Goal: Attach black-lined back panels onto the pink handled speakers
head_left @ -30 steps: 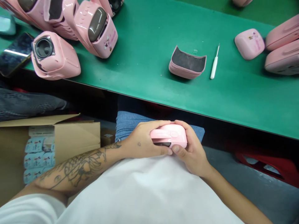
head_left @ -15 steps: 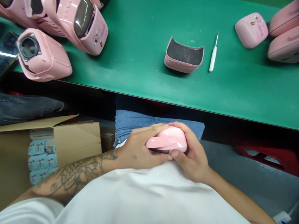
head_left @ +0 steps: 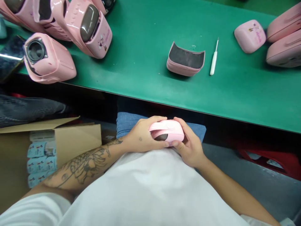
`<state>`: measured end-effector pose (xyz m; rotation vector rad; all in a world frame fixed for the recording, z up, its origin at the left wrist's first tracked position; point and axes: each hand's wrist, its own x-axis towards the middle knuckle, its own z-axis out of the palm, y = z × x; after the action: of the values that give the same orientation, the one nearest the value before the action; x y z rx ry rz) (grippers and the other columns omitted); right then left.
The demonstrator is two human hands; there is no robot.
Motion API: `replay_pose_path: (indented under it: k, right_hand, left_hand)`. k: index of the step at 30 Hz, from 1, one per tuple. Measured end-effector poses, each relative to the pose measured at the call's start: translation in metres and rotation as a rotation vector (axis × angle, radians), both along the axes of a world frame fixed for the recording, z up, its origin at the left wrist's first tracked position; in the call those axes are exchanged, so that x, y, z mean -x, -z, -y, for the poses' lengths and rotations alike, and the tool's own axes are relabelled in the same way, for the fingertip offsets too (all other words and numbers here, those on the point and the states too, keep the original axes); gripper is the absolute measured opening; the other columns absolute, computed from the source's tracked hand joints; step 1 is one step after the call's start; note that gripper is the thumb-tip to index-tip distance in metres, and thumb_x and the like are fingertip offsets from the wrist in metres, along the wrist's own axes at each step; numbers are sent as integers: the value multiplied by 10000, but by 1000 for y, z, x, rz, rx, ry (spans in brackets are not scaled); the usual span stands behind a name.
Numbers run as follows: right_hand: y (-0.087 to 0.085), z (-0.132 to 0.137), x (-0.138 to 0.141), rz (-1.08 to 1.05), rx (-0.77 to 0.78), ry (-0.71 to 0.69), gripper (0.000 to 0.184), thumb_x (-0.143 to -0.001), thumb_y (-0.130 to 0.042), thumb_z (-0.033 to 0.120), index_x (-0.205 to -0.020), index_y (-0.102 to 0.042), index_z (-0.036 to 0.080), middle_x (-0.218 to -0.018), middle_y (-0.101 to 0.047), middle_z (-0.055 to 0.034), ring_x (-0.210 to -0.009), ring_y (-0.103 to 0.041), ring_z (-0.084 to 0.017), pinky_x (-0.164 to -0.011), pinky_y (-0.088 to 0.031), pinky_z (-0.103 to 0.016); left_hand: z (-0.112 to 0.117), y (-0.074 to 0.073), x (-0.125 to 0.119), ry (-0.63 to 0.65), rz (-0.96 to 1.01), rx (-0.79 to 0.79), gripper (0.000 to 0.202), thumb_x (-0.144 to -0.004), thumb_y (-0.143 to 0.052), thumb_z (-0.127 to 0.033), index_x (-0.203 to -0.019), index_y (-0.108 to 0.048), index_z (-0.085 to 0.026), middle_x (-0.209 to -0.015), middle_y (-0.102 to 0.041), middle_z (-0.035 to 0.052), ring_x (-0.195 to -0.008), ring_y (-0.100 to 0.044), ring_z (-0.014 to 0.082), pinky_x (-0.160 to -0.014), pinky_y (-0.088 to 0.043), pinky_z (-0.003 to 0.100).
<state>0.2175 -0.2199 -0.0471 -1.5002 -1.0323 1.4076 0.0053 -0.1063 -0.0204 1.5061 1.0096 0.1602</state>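
A glossy pink plastic housing (head_left: 175,133) sits between my hands, just above my lap. It has a looped handle strip and a dark brown panel under the strip. My left hand (head_left: 143,135) grips its left end, fingers over the top and thumb along the lower edge. Around the right end curls my right hand (head_left: 191,147), thumb at the front edge. My fingertips on the far side are partly hidden. On the bench ahead lies a curved pink cover piece (head_left: 185,71) with a dark inside. Beside it is a white-handled screwdriver (head_left: 213,64) with a thin shaft.
Several pink housings stand at the bench's left, one with a round black opening (head_left: 36,51). More pink pieces (head_left: 250,36) lie at the right. The green bench (head_left: 141,84) ends before my lap. An open carton (head_left: 78,141) of light-blue packages stands at lower left.
Both hands have raised the pink housing slightly away from my body and tilted it, so the handle gap and dark panel show more. Bench items appear shifted slightly with the camera.
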Motion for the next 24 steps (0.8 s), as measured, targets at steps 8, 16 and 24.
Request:
replay_pose_path:
  k: [8, 16, 24]
  right_hand:
    - [-16, -31, 17, -229, -214, 485, 733, -878, -718, 708, -1428, -565, 248, -1342, -680, -154, -1236, -683, -347, -1024, -583, -521]
    - [0, -45, 47, 4, -463, 620, 804, -697, -928, 563, -1331, -516, 290, -1324, -607, -113, -1219, -653, -332, -1013, -553, -545]
    - [-28, -34, 27, -90, -592, 240, 598, -952, -466, 822, -1080, -715, 294, -1291, -656, -71, -1352, -593, -352, -1245, -364, -625]
  left_hand:
    - [-11, 6, -14, -432, 842, 297, 720, -895, -775, -622, -1463, -591, -220, -1451, -680, 182, -1320, -669, 328, -1103, -517, 443]
    - [-40, -15, -65, -724, 928, 444, 795, -843, -584, -881, -928, -798, -120, -980, -820, 155, -1110, -754, 375, -957, -588, 448]
    - [-17, -19, -19, -362, 826, 474, 929, -884, -427, -926, -891, -838, -93, -897, -817, 190, -838, -766, 304, -836, -589, 404]
